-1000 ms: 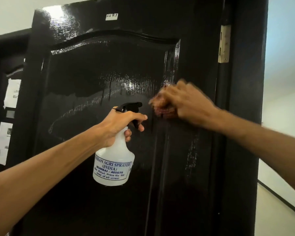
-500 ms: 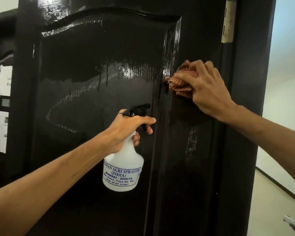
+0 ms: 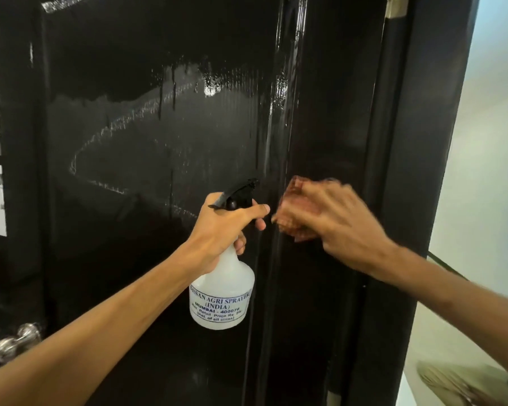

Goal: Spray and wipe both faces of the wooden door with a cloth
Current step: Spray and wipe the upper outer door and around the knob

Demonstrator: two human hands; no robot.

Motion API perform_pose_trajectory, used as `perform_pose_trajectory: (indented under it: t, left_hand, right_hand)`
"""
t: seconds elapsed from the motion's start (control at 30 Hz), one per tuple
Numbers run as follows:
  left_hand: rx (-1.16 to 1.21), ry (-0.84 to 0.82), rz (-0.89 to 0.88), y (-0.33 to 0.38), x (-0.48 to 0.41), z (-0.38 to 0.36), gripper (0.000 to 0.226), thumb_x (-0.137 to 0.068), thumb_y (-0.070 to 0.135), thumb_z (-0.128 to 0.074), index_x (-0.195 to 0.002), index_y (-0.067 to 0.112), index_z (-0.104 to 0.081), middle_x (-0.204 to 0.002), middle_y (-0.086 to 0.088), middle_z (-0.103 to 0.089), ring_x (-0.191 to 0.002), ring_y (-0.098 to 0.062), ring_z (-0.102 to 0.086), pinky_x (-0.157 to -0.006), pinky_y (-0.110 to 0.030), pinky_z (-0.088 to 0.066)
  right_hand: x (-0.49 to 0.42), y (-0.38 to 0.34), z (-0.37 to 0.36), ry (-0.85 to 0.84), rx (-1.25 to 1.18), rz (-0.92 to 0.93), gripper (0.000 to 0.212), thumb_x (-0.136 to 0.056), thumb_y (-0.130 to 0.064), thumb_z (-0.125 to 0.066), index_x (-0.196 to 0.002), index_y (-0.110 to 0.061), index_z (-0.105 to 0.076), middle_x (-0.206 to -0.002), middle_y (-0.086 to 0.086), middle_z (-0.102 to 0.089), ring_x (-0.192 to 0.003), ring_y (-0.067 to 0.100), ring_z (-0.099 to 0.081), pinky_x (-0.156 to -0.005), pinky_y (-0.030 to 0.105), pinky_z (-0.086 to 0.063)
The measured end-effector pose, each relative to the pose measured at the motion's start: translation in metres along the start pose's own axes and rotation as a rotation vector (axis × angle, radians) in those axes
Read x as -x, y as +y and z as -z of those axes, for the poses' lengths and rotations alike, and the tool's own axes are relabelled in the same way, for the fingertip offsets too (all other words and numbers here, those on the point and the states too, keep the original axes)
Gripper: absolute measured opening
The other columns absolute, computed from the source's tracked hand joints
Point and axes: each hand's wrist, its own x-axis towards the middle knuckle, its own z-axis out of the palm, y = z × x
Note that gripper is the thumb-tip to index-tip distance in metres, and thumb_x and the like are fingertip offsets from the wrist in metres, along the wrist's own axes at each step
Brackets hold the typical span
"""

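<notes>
Door [image 3: 159, 68] dead ahead, dark and glossy, filling the view. Dragging the cloth [image 3: 298, 210] down the right-hand upright now, dropping from up beside the hinge [image 3: 396, 7] half a second ago to level with the sprayer's nozzle, blurring with the speed of it. Right hand [image 3: 343, 227] clutching the bunched cloth against the wood, fingers spread over it. Left hand [image 3: 226, 227] gripping the spray bottle [image 3: 222, 300] round the neck, forefinger lying along the trigger, holding it just beside the cloth; no mist showing. Leaving wet runs [image 3: 170, 92] and a curved smear across the centre panel, untouched between the two moments. Judging the upright as being worked top to bottom, with that wet panel waiting for the cloth. Seeing one face only, so counting the other as not yet done.
</notes>
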Motion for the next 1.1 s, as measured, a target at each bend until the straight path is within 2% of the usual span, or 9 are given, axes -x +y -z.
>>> perform_pose_trajectory:
  t: [0.07,0.23,0.37,0.47,0.63,0.73,0.83,1.0,1.1]
  left_hand:
    - [-0.003,-0.013,-0.001,-0.009,0.006,-0.005,0.018,-0.094,0.019,-0.077,-0.091,0.002,-0.071,-0.090,-0.025,-0.074,-0.037,-0.016,-0.042,-0.044,-0.028,-0.038]
    - [-0.023,-0.018,-0.015,-0.028,0.014,-0.017,0.020,-0.094,0.021,-0.077,-0.090,0.003,-0.070,-0.088,-0.018,-0.076,-0.038,-0.015,-0.045,-0.044,-0.028,-0.042]
    - [-0.028,0.022,-0.002,-0.050,0.024,-0.022,0.019,-0.095,0.020,-0.077,-0.088,0.004,-0.070,-0.086,-0.015,-0.077,-0.036,-0.014,-0.046,-0.043,-0.028,-0.041]
    - [-0.020,0.038,0.016,-0.062,0.031,-0.023,0.018,-0.095,0.020,-0.077,-0.089,0.004,-0.070,-0.085,-0.015,-0.076,-0.036,-0.015,-0.045,-0.042,-0.028,-0.041]
    - [-0.015,0.045,0.054,-0.074,0.041,-0.030,0.019,-0.095,0.019,-0.076,-0.085,0.006,-0.069,-0.079,-0.017,-0.074,-0.036,-0.013,-0.045,-0.040,-0.026,-0.039]
    - [-0.057,0.034,0.100,-0.088,0.053,-0.035,0.027,-0.095,0.021,-0.076,-0.075,0.007,-0.068,-0.068,-0.017,-0.068,-0.035,-0.014,-0.045,-0.042,-0.027,-0.037]
    - [-0.064,0.048,0.122,-0.100,0.065,-0.032,0.024,-0.092,0.022,-0.080,-0.082,0.003,-0.069,-0.073,-0.019,-0.071,-0.036,-0.013,-0.046,-0.041,-0.028,-0.038]
    - [-0.080,0.143,0.082,-0.112,0.073,-0.020,0.020,-0.094,0.019,-0.077,-0.079,0.007,-0.070,-0.071,-0.016,-0.071,-0.037,-0.008,-0.050,-0.040,-0.019,-0.039]
    - [-0.074,0.162,0.095,-0.120,0.079,-0.014,0.020,-0.092,0.020,-0.079,-0.080,0.007,-0.071,-0.072,-0.016,-0.071,-0.038,-0.010,-0.050,-0.040,-0.021,-0.039]
  right_hand:
    - [0.005,0.001,-0.001,-0.037,0.013,0.062,0.078,-0.073,-0.008,-0.072,-0.145,-0.025,-0.048,-0.145,0.018,-0.041,-0.116,0.040,-0.047,-0.089,0.052,-0.048]
    - [-0.030,0.041,0.019,0.149,0.047,-0.262,0.057,-0.090,-0.007,-0.054,-0.145,-0.023,-0.053,-0.140,0.020,-0.045,-0.112,0.037,-0.037,-0.092,0.048,-0.038]
    - [0.032,-0.017,-0.011,0.061,0.044,-0.078,0.069,-0.076,-0.007,-0.057,-0.143,-0.021,-0.054,-0.138,0.019,-0.040,-0.110,0.039,-0.042,-0.085,0.052,-0.045]
    - [0.031,-0.010,-0.012,0.033,0.052,-0.014,0.069,-0.076,-0.006,-0.063,-0.142,-0.021,-0.053,-0.139,0.019,-0.042,-0.111,0.040,-0.046,-0.084,0.054,-0.050]
    - [0.010,0.009,0.000,0.168,0.045,-0.320,0.062,-0.088,-0.004,-0.055,-0.147,-0.022,-0.048,-0.141,0.019,-0.037,-0.114,0.044,-0.041,-0.094,0.058,-0.044]
    - [0.052,-0.040,-0.021,0.106,0.046,-0.216,0.078,-0.075,0.000,-0.069,-0.146,-0.023,-0.046,-0.139,0.020,-0.038,-0.110,0.041,-0.044,-0.085,0.055,-0.048]
    - [0.049,-0.044,-0.024,0.109,0.034,-0.177,0.077,-0.075,0.002,-0.070,-0.144,-0.023,-0.046,-0.138,0.019,-0.040,-0.108,0.039,-0.043,-0.082,0.052,-0.047]
    - [0.007,-0.032,-0.015,0.148,0.015,-0.336,0.067,-0.087,-0.002,-0.060,-0.149,-0.023,-0.047,-0.143,0.022,-0.039,-0.116,0.043,-0.041,-0.092,0.053,-0.042]
    - [0.051,-0.093,-0.046,-0.030,-0.004,-0.113,0.078,-0.074,-0.007,-0.067,-0.148,-0.022,-0.050,-0.146,0.020,-0.043,-0.118,0.043,-0.051,-0.092,0.052,-0.046]
